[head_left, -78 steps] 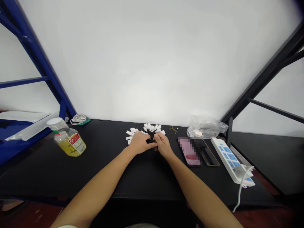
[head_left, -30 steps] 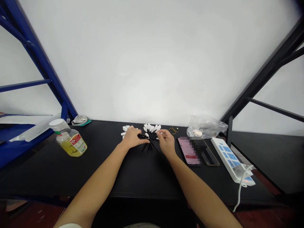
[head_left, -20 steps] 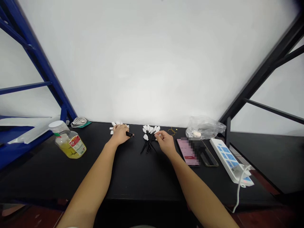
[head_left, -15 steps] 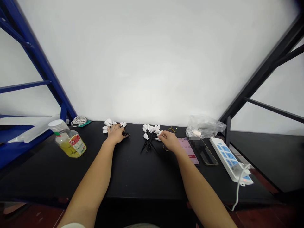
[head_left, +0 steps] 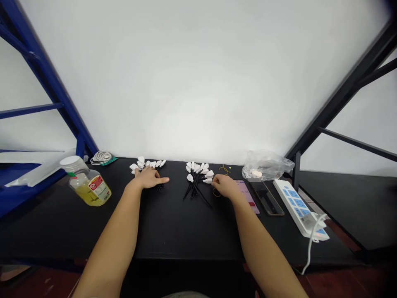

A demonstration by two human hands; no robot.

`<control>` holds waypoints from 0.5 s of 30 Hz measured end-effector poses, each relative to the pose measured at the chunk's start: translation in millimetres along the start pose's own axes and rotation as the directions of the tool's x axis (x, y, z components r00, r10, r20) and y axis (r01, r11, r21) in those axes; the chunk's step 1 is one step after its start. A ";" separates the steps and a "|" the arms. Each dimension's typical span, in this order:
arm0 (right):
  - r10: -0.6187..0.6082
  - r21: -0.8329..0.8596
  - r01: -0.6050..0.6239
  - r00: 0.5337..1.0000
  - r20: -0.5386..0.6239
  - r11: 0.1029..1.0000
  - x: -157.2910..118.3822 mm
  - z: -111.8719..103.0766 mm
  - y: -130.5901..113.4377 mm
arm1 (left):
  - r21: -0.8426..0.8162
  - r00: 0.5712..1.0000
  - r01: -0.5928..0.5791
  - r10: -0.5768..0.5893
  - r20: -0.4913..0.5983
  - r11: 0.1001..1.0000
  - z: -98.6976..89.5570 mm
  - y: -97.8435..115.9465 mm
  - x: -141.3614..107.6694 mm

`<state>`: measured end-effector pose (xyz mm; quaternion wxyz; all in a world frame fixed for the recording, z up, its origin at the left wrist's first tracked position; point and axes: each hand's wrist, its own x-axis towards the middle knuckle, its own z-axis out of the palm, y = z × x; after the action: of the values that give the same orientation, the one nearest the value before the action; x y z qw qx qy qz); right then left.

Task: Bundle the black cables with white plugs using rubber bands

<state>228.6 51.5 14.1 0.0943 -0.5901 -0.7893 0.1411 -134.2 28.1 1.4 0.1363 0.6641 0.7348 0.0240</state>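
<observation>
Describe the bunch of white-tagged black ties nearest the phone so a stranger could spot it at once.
On the long black table, look between the left hand and right hand. A bunch of thin black ties with white tags lies there, tags fanned at the far end, black tails splayed toward the person. The other white tags sit further left, behind the left hand.

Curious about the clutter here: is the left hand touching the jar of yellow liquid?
Apart. The head view shows the left hand to the right of the jar of yellow liquid, with black tabletop between them.
</observation>
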 end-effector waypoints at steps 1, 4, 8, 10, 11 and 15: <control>-0.002 0.013 0.002 1.000 -0.001 1.000 0.3 0.4 0.1 | 0.009 0.999 0.033 -0.032 -0.025 0.999 0.3 2.7 1.5; -0.009 0.074 0.009 1.000 -0.004 0.997 1.7 2.8 1.2 | 0.048 0.989 0.117 -0.112 -0.097 0.992 1.5 6.0 6.5; 0.005 0.102 -0.004 1.000 -0.015 0.995 2.6 4.3 3.3 | 0.032 0.973 0.197 -0.191 -0.132 0.980 1.1 -0.9 9.5; 0.029 0.092 -0.027 0.999 -0.017 0.995 2.3 2.9 3.5 | 0.006 0.961 0.226 -0.222 -0.164 0.974 0.8 -2.1 8.5; 0.043 0.081 -0.041 0.999 -0.017 0.996 1.9 1.7 3.2 | -0.006 0.952 0.226 -0.222 -0.209 0.974 1.2 -0.4 7.7; 0.063 0.038 -0.063 0.998 -0.008 0.997 -0.3 -3.5 0.8 | -0.021 0.877 0.002 -0.012 -0.480 1.000 10.7 28.0 4.6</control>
<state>230.5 51.9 17.1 0.1045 -0.6134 -0.7670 0.1564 -105.0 34.3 -3.6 -0.0434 0.6331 0.7479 0.1948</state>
